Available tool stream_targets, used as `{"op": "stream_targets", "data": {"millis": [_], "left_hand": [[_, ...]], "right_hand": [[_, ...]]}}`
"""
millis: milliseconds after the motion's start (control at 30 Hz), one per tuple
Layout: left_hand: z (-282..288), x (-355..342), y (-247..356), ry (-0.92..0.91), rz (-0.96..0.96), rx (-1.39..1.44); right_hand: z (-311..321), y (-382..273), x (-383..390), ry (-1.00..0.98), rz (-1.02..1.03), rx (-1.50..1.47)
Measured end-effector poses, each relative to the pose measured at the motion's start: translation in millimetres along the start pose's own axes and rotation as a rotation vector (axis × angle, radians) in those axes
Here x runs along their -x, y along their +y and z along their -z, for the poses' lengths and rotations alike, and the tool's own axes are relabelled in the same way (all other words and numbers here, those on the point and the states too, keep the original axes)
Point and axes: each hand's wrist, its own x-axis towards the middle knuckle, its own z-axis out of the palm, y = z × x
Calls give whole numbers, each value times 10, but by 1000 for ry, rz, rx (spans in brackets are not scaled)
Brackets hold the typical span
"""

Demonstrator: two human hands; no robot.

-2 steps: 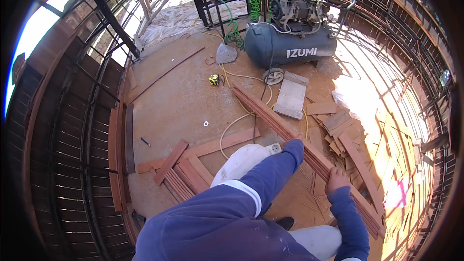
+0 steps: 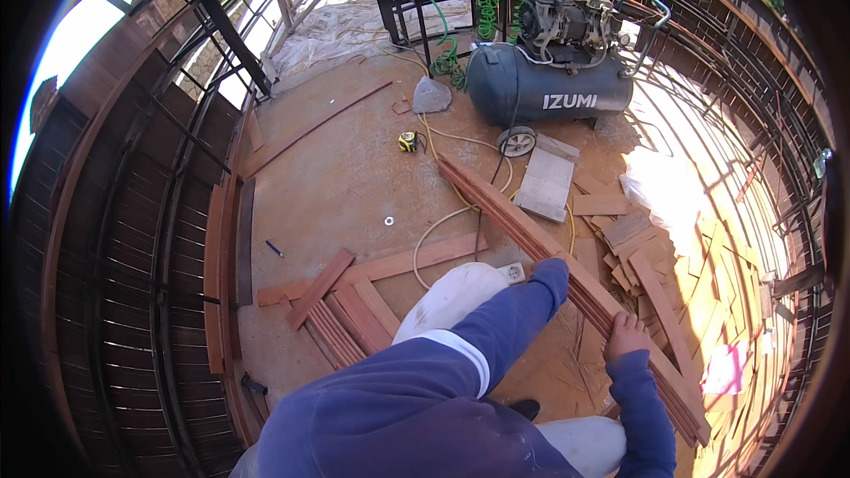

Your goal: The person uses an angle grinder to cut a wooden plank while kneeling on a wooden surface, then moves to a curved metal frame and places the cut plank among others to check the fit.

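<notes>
A long bundle of reddish-brown wooden planks runs slantwise from the middle of the floor toward the lower right. My right hand is closed over the lower part of the bundle, fingers laid across its top edge. Higher up, my left hand is at the near side of the same bundle, closed against it; the sleeve and wrist hide most of its fingers. Beside my left knee lie shorter planks, some stacked, with one crossing over them. A white power socket rests just left of my left hand.
A dark air compressor stands at the back, with a green coiled hose. Nearby are a stone, a tape measure and a grey board. Thin wood offcuts cover the right side. Yellow cable loops across the floor.
The view has turned slightly, so most of the scene sits a little farther right. Both hands keep their places on the plank bundle.
</notes>
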Motion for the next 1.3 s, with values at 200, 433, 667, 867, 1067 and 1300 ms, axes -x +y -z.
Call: {"op": "stream_targets", "data": {"millis": [200, 433, 667, 867, 1067, 1300], "left_hand": [[616, 683, 67, -502, -118, 458], [1380, 1800, 959, -1115, -620, 884], [1843, 2678, 1498, -1517, -1067, 692], [1828, 3202, 1720, -1555, -1080, 325], [1431, 3508, 1425, -1495, -1694, -345], [1006, 3785, 681, -1212, -1955, -988]], "right_hand": [[295, 293, 291, 463, 67, 248], [1221, 276, 471, 504, -118, -549], [1755, 194, 225, 574, 113, -1043], [1615, -241, 394, 930, 14, -1273], [1346, -281, 583, 906, -206, -1642], [788, 81, 891, 520, -395, -1445]]}}
